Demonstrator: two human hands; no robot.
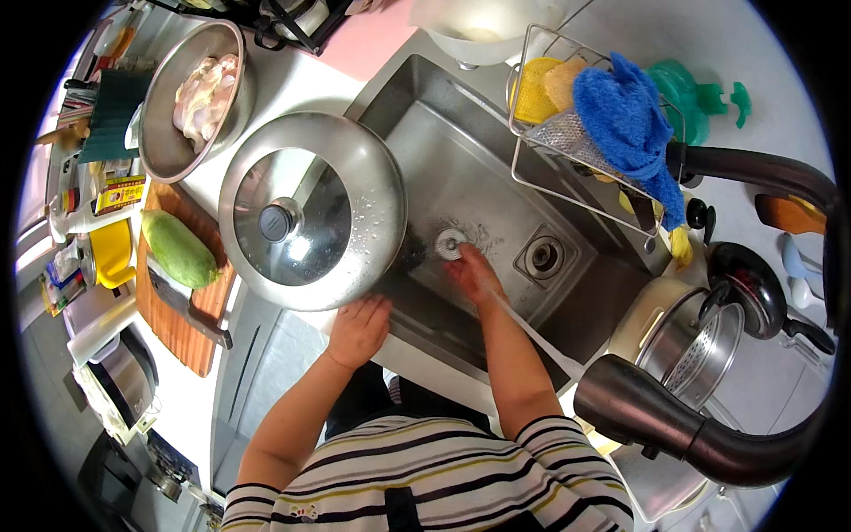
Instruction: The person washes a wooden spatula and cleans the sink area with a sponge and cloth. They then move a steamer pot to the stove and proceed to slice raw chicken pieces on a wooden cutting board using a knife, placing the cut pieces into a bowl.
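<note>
Inside the steel sink (439, 146), my right hand (473, 271) has its fingertips on a round metal sink strainer (451, 244). Water runs from the dark faucet (638, 405) across my right wrist. The drain (544, 257) lies uncovered to the right of that hand. My left hand (361, 327) rests flat on the front edge of the counter, its fingertips at the rim of a large steel pot lid (375, 173) with a glass centre and black knob. Water drops dot the lid, which overlaps the sink's left edge.
Left of the lid, a green gourd (178, 247) and a cleaver (179, 299) lie on a wooden board (199, 346). A steel bowl (153, 113) holds raw meat (207, 100). A wire rack (585, 213) with sponges and a blue cloth (621, 120) overhangs the sink. Pots (655, 326) stand at right.
</note>
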